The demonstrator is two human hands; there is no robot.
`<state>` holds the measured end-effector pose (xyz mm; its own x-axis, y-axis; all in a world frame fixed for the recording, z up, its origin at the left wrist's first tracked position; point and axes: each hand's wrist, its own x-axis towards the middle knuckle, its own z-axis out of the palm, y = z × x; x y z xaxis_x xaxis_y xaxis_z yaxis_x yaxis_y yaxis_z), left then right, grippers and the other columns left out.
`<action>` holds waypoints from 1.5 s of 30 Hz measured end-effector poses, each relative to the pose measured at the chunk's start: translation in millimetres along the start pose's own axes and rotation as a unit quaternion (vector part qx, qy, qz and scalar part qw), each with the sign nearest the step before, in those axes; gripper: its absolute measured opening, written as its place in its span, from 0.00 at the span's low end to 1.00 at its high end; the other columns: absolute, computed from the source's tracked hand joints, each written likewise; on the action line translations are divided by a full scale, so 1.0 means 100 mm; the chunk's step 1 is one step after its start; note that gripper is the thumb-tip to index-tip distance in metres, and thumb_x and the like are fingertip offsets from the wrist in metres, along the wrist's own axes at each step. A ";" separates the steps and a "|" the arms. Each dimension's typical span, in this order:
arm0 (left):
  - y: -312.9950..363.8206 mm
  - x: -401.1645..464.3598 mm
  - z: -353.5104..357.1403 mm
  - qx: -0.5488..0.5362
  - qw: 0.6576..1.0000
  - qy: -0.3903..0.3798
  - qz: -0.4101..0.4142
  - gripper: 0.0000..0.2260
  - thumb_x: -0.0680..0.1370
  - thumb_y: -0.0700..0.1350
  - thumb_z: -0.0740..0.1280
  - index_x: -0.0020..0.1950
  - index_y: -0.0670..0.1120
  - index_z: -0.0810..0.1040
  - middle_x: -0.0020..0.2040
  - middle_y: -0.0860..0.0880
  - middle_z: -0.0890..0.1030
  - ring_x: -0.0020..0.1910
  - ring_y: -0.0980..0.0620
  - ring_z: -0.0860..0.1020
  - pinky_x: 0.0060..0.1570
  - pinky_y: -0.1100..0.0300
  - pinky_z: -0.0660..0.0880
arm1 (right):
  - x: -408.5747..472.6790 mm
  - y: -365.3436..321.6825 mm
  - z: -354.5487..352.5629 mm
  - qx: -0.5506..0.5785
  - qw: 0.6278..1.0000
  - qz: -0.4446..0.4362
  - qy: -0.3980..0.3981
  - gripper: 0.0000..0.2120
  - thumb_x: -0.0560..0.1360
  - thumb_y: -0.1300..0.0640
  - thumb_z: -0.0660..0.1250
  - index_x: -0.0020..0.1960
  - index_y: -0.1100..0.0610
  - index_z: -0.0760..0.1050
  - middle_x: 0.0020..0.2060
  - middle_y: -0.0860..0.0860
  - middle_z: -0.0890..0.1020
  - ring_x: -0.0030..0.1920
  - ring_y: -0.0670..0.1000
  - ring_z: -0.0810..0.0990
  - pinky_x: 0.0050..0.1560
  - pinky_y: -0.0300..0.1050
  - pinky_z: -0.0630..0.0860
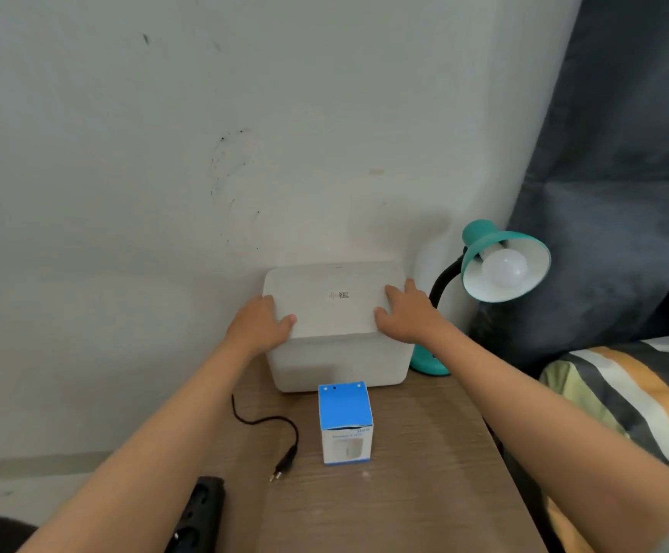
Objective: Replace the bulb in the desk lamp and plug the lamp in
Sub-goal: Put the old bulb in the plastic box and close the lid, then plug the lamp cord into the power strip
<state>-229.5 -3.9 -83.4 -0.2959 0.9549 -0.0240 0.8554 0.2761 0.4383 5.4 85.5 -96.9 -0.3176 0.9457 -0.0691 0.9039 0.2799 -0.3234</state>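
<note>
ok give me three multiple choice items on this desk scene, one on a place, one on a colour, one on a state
1. Where does the bulb box stand?
A. in front of the white bin
B. on the bin's lid
C. under the lamp

2. What colour is the lamp shade?
A. red
B. teal
C. yellow

3. What state is the plug in?
A. in the power strip
B. held in a hand
C. loose on the table

Answers: 1 A, it stands nearer the camera than the bin; 2 B, the shade is teal; 3 C, its pins lie bare on the wood.

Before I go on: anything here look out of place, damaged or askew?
Nothing damaged or spilled. The lamp's plug lies loose on the table, not in the power strip. Both hands, left and right, rest on the white bin's lid, not the lamp.
</note>
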 end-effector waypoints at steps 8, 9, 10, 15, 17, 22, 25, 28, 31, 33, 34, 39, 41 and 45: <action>0.03 -0.46 -0.03 -0.120 0.991 0.053 0.001 0.25 0.77 0.56 0.61 0.69 0.43 0.67 0.67 0.44 0.73 0.65 0.44 0.72 0.62 0.53 0.70 | -0.55 -0.29 -0.01 0.125 0.980 -0.067 0.141 0.25 0.79 0.51 0.58 0.72 0.60 0.62 0.71 0.62 0.65 0.72 0.60 0.62 0.71 0.51 0.59; -0.01 -0.62 0.01 -0.142 0.987 0.078 0.015 0.22 0.77 0.54 0.63 0.67 0.44 0.70 0.64 0.45 0.76 0.63 0.45 0.73 0.60 0.54 0.71 | -0.73 -0.37 0.07 0.165 0.963 -0.109 0.181 0.22 0.78 0.53 0.61 0.69 0.61 0.67 0.68 0.60 0.70 0.70 0.58 0.66 0.69 0.48 0.62; -0.06 -0.77 0.06 -0.150 0.983 0.101 0.028 0.19 0.76 0.52 0.64 0.64 0.45 0.72 0.62 0.45 0.77 0.61 0.45 0.74 0.58 0.55 0.71 | -0.94 -0.46 0.15 0.190 0.948 -0.150 0.207 0.19 0.77 0.55 0.62 0.66 0.61 0.71 0.63 0.58 0.75 0.66 0.56 0.70 0.66 0.44 0.65; -0.49 -1.54 0.41 -0.103 0.988 0.111 -0.026 0.26 0.76 0.52 0.65 0.71 0.42 0.65 0.71 0.42 0.69 0.70 0.44 0.66 0.69 0.50 0.64 | -1.80 -0.82 0.85 0.254 0.910 -0.307 0.113 0.15 0.73 0.54 0.63 0.56 0.59 0.78 0.45 0.52 0.79 0.44 0.46 0.77 0.47 0.32 0.70; -0.74 -1.83 0.56 -0.090 0.989 0.099 -0.064 0.28 0.76 0.53 0.65 0.71 0.42 0.64 0.70 0.41 0.68 0.69 0.42 0.67 0.68 0.46 0.65 | -1.96 -0.87 1.20 0.228 0.921 -0.314 0.024 0.15 0.74 0.54 0.63 0.58 0.57 0.77 0.46 0.48 0.77 0.42 0.45 0.77 0.46 0.36 0.74; -1.16 -2.44 0.78 -0.069 0.984 0.111 -0.125 0.31 0.72 0.57 0.68 0.70 0.44 0.64 0.68 0.43 0.69 0.67 0.42 0.67 0.66 0.47 0.68 | -1.94 -1.00 1.66 0.276 0.950 -0.142 0.039 0.17 0.76 0.56 0.65 0.64 0.57 0.72 0.54 0.53 0.73 0.49 0.47 0.75 0.52 0.37 0.70; -1.25 -2.62 0.89 -0.088 0.982 0.098 -0.138 0.34 0.72 0.58 0.67 0.71 0.44 0.62 0.67 0.44 0.70 0.67 0.44 0.68 0.65 0.49 0.70 | -1.87 -1.11 1.76 0.281 0.958 -0.051 0.018 0.21 0.77 0.52 0.64 0.68 0.53 0.68 0.59 0.54 0.69 0.46 0.46 0.72 0.53 0.36 0.68; -1.27 -2.67 0.95 -0.145 0.976 0.087 -0.139 0.31 0.71 0.59 0.66 0.69 0.47 0.64 0.62 0.47 0.73 0.62 0.47 0.71 0.59 0.49 0.74 | -1.81 -1.20 1.81 0.264 0.964 -0.004 -0.002 0.23 0.76 0.48 0.63 0.69 0.54 0.68 0.61 0.57 0.68 0.48 0.50 0.73 0.55 0.40 0.68; -1.27 -2.66 0.98 -0.149 0.975 0.086 -0.139 0.32 0.72 0.58 0.66 0.71 0.46 0.62 0.63 0.46 0.72 0.63 0.47 0.70 0.61 0.48 0.73 | -1.70 -1.25 1.85 0.235 0.972 0.024 -0.008 0.16 0.76 0.49 0.64 0.57 0.59 0.76 0.59 0.58 0.71 0.49 0.52 0.74 0.54 0.41 0.69; -1.27 -2.66 0.99 -0.150 0.975 0.090 -0.139 0.33 0.72 0.58 0.66 0.72 0.45 0.61 0.65 0.45 0.71 0.65 0.46 0.69 0.62 0.48 0.72 | -1.65 -1.28 1.85 0.230 0.973 0.034 0.000 0.11 0.75 0.51 0.65 0.50 0.58 0.79 0.55 0.58 0.76 0.47 0.50 0.73 0.53 0.41 0.69; -1.28 -2.67 1.00 -0.150 0.974 0.092 -0.140 0.34 0.72 0.59 0.66 0.72 0.45 0.61 0.65 0.45 0.71 0.65 0.46 0.69 0.62 0.48 0.72 | -1.64 -1.28 1.85 0.231 0.972 0.040 0.002 0.09 0.75 0.53 0.65 0.47 0.58 0.80 0.51 0.58 0.79 0.47 0.50 0.75 0.52 0.41 0.71; -1.29 -2.68 1.03 -0.143 0.973 0.121 -0.137 0.33 0.72 0.59 0.67 0.71 0.45 0.63 0.63 0.46 0.72 0.64 0.47 0.70 0.60 0.51 0.74 | -1.72 -1.37 1.75 0.364 0.926 0.097 0.002 0.05 0.70 0.61 0.68 0.44 0.55 0.80 0.44 0.53 0.83 0.47 0.53 0.81 0.49 0.45 0.77; -1.30 -2.68 1.04 -0.147 0.971 0.132 -0.131 0.32 0.71 0.58 0.68 0.70 0.45 0.65 0.61 0.47 0.73 0.62 0.48 0.71 0.59 0.52 0.74 | -1.77 -1.45 1.69 0.470 0.869 0.153 -0.023 0.08 0.68 0.63 0.70 0.44 0.54 0.75 0.44 0.55 0.82 0.44 0.53 0.81 0.48 0.50 0.80; -1.32 -2.68 1.04 -0.165 0.967 0.144 -0.127 0.30 0.70 0.58 0.69 0.67 0.45 0.68 0.59 0.48 0.75 0.60 0.49 0.73 0.57 0.52 0.75 | -1.84 -1.56 1.45 0.657 0.679 0.235 -0.230 0.04 0.73 0.68 0.63 0.45 0.61 0.72 0.39 0.55 0.74 0.37 0.48 0.75 0.52 0.48 0.77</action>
<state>-218.5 -285.1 -228.2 -0.6250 0.7782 0.0613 0.5709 0.4022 0.7158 -118.9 -155.7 -170.2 -0.4117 0.6425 -0.6463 -0.0023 -0.7099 -0.7043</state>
